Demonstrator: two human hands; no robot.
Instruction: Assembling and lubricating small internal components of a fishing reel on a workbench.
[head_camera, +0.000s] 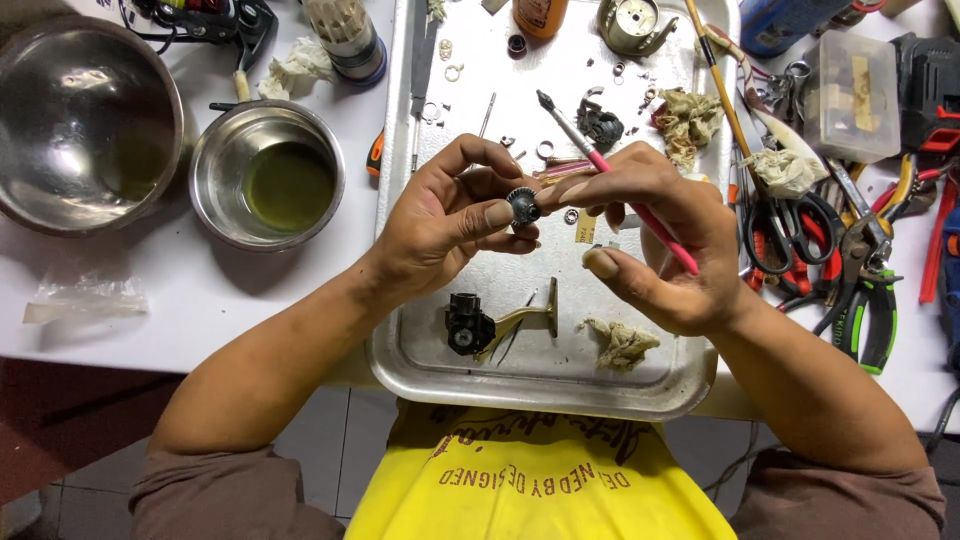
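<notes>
My left hand (450, 215) pinches a small dark round gear-like part (523, 205) between thumb and fingers above a metal tray (420, 345). My right hand (660, 235) meets it from the right, fingertips touching the same part, while a pink-handled paintbrush (610, 170) lies across its fingers with the dark bristle tip pointing up-left. Below the hands, on the tray, lies a black and brass assembly (490, 325).
Small rings, screws and stained rags (620, 343) are scattered on the tray. Left of it stand two steel bowls, a small steel bowl (268, 175) holding greenish liquid and a large steel bowl (85, 120). Scissors (790, 225), pliers (865, 290) and other tools crowd the right side.
</notes>
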